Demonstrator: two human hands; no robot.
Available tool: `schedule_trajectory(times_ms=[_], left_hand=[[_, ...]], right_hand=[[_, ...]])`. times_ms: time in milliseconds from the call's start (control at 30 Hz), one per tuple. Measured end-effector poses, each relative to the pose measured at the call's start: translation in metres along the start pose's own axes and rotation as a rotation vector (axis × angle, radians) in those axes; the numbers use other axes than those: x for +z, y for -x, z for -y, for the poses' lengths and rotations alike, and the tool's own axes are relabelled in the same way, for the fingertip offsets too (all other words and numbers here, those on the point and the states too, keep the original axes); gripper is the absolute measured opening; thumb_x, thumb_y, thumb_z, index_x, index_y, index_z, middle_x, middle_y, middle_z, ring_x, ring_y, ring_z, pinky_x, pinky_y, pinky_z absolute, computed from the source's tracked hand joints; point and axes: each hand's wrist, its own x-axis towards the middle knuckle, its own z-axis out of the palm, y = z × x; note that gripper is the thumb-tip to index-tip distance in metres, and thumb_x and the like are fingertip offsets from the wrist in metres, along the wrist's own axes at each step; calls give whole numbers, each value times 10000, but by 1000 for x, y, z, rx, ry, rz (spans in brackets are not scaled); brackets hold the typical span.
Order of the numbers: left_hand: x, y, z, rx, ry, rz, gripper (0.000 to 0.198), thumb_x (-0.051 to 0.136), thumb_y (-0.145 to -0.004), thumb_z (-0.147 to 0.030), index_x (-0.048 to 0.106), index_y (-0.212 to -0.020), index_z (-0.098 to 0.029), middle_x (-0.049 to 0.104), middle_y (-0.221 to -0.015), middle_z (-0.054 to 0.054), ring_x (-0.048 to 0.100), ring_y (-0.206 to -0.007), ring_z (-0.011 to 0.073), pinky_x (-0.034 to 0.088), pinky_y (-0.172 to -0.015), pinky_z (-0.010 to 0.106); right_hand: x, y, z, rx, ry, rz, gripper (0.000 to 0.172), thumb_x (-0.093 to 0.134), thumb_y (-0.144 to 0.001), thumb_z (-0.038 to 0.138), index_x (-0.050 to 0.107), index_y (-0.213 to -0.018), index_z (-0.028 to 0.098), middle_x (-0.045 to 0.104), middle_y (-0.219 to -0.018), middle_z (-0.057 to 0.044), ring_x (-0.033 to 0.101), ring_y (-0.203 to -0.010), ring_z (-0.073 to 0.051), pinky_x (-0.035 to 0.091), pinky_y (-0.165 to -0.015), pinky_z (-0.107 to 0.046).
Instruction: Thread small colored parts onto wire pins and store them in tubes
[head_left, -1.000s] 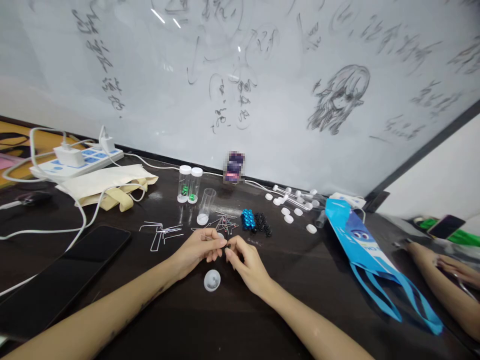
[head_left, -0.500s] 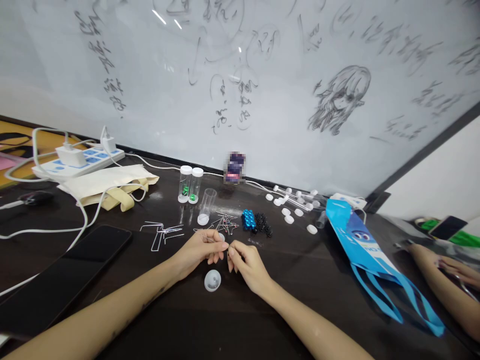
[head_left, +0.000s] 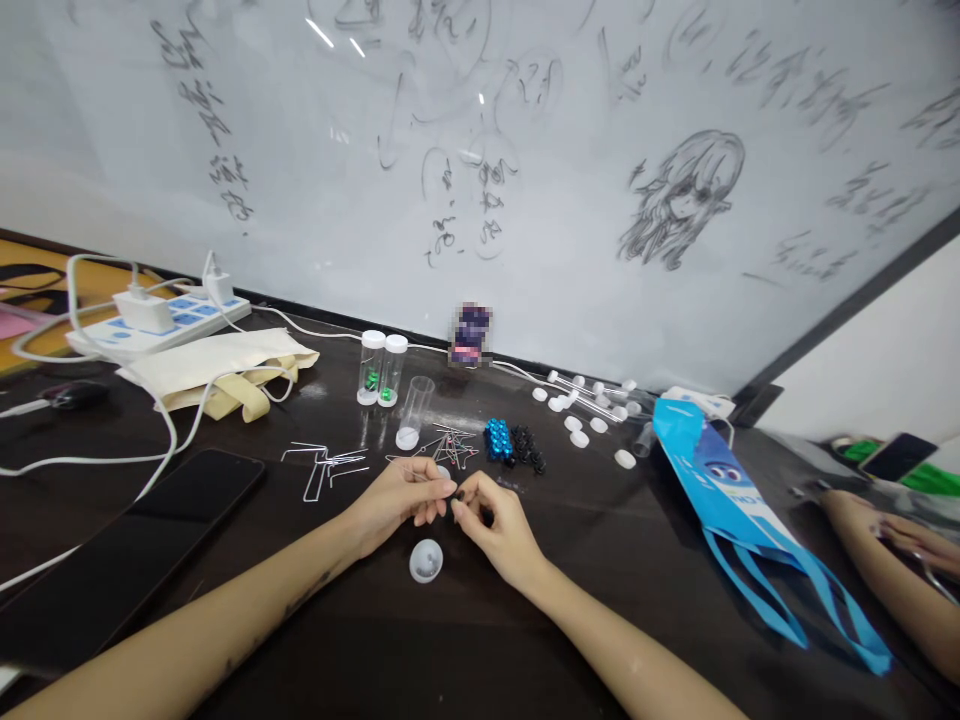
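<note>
Just above the table's middle, my left hand (head_left: 405, 500) is closed in a pinch; a thin wire-like line shows by its fingers, but what they grip is unclear. The fingertips of my right hand (head_left: 501, 525) meet it from the other side, pinched on a small dark piece too tiny to name. Below them stands a small white cup (head_left: 426, 562) with little bits inside. Beyond the hands lie a heap of thin metal pins (head_left: 454, 447), blue shiny beads (head_left: 497, 440) and small black parts (head_left: 527, 450). A clear tube (head_left: 416, 412) stands on its white base behind the left hand.
Two capped tubes (head_left: 373, 368) hold green pieces. Bent metal rods (head_left: 324, 463) lie left, near a large black phone (head_left: 150, 550). White caps (head_left: 577, 438) and clear tubes lie right, beside a blue bag (head_left: 701, 470). Another person's arm (head_left: 885, 560) rests at far right.
My right fingers have shifted slightly, and a small dark piece now shows between their tips. The left hand stays almost in place.
</note>
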Motion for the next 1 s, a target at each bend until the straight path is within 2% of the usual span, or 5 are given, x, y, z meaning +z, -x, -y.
schedule_trajectory(times_ms=[200,433,600,733,1000], left_hand=[[0,1,0,2,-17,11,245,748,-730,-300,582,-655,-136,631,-553,6,497,-439,60,328,-387,146],[0,0,-1,-6,7,-5,245,753,-722,-306,594,-650,-134,615,-535,-8,493,-433,55,317,-393,147],[0,0,-1,-11,19,1,257,760,-714,-315,589,-643,-136,602,-516,-13,483,-426,56,305,-390,152],[0,1,-2,-7,7,5,255,757,-715,-321,592,-650,-138,623,-545,-1,490,-439,60,301,-392,155],[0,1,-3,-26,28,-4,254,758,-718,-311,589,-648,-136,604,-511,-16,480,-425,51,293,-396,151]], right_hand=[[-2,-1,1,-22,41,30,305,465,-952,297,527,-681,172,474,-591,40,436,-532,-97,330,-541,-216],[0,0,1,-15,61,-38,40,586,-860,213,575,-836,183,456,-598,60,414,-513,-92,328,-508,-199],[-1,0,1,-25,67,-56,72,600,-855,246,568,-826,187,467,-608,53,427,-519,-99,347,-515,-208],[-1,-1,2,-16,79,-27,239,521,-916,321,551,-725,180,487,-605,32,436,-537,-108,342,-524,-221],[-1,0,2,-19,72,-58,109,599,-865,291,572,-843,188,455,-598,58,421,-513,-102,343,-517,-212]])
